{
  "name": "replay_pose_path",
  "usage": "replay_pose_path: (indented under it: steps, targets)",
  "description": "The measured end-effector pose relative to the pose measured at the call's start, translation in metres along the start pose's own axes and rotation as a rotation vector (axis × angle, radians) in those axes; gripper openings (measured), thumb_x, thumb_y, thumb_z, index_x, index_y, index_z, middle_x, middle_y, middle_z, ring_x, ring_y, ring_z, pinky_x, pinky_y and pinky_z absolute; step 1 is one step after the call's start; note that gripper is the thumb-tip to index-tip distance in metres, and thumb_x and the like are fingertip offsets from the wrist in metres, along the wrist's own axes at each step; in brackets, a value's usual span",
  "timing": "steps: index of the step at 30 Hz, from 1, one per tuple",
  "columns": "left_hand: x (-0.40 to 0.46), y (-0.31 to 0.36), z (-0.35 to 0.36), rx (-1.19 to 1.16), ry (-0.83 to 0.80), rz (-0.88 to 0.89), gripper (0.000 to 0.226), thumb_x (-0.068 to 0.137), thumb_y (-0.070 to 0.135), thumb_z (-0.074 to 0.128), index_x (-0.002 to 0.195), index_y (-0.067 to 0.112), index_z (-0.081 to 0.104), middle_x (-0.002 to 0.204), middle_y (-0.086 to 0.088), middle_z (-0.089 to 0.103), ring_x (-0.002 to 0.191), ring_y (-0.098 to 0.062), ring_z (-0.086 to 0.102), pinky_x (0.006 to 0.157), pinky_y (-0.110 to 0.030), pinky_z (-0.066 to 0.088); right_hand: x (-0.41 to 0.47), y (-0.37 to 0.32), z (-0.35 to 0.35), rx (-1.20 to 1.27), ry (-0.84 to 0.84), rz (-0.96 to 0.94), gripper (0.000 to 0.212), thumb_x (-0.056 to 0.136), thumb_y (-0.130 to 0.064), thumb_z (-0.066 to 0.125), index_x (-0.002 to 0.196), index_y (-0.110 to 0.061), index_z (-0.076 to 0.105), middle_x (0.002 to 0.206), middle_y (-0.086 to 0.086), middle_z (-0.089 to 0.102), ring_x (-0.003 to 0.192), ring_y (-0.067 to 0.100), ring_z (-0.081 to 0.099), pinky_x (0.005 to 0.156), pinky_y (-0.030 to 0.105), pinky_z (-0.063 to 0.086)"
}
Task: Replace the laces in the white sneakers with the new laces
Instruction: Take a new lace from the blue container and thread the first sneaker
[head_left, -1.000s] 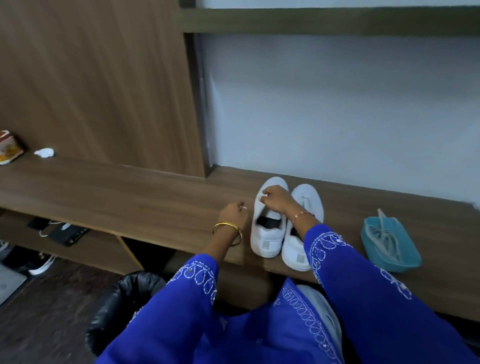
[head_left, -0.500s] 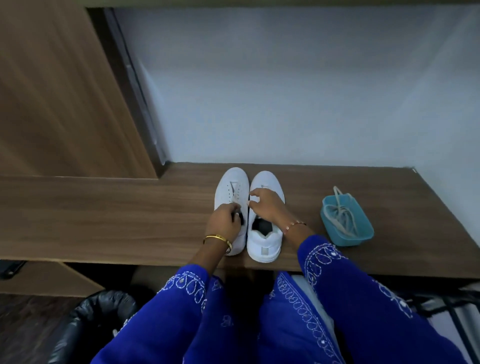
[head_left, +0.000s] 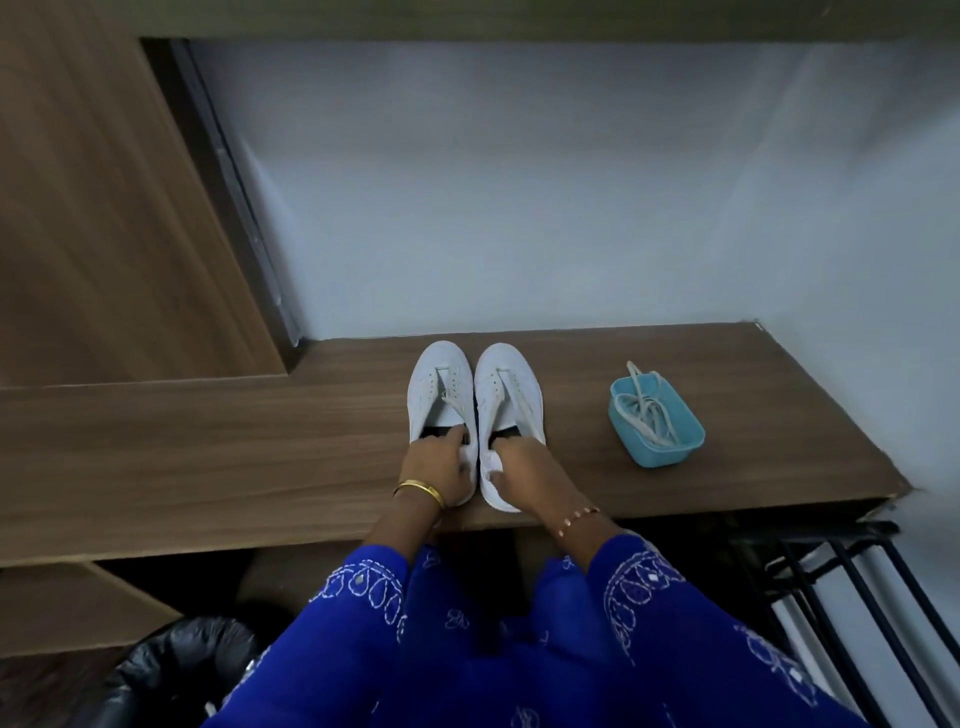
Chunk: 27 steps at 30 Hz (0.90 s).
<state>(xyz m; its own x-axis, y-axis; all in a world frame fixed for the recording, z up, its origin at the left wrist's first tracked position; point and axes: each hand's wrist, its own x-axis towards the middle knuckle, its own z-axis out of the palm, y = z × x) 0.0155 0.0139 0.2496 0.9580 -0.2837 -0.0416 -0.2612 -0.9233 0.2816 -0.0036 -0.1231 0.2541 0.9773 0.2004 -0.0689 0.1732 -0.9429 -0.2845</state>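
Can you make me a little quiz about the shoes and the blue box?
1. True or false: the white sneakers stand side by side, toes toward the wall.
2. What lies in the blue tub? A) socks B) laces C) nothing
3. Which hand grips the heel of which sneaker?

Key: 1 true. 2 B. 3 The left hand grips the left sneaker's heel, the right hand the right sneaker's.
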Motion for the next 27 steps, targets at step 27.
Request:
replay_pose_path:
  steps: [27]
  targets:
    - [0.015,-0.008,-0.001,0.042,-0.153,-0.046,0.030,0.089,0.029,0.053,0.113,0.012,0.055,0.112,-0.010,0.064,0.106,-0.029,0.056,0.082,-0.031,0.042,0.017,-0.003,0.000,-0.199,-0.045,-0.019,0.026,0.090,-0.013,0.046,0.116,-0.006,0.051,0.116,0.012,0.060,0.107,0.030,0.054,0.091,0.034,0.035]
